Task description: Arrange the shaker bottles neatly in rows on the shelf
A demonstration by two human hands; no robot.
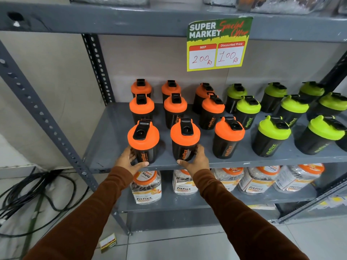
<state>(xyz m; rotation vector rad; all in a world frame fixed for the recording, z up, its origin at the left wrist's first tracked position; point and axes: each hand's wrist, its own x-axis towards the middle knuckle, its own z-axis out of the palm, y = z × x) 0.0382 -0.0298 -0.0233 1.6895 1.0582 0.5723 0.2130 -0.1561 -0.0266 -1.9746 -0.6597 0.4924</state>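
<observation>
Shaker bottles (228,137) are set in three rows on the shelf (112,147), a price sign (217,44) is hung above them, and jars (146,186) are stored below.

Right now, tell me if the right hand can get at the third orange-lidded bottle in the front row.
Probably yes. The right hand holds the middle front bottle; the third orange bottle stands just beside it at the shelf edge, nothing in front.

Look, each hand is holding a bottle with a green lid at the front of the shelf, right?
Not quite. The head view shows the left hand and the right hand each holding a bottle at the front of the shelf, but both lids are orange, not green. The green-lidded bottles stand further right, untouched.
</observation>
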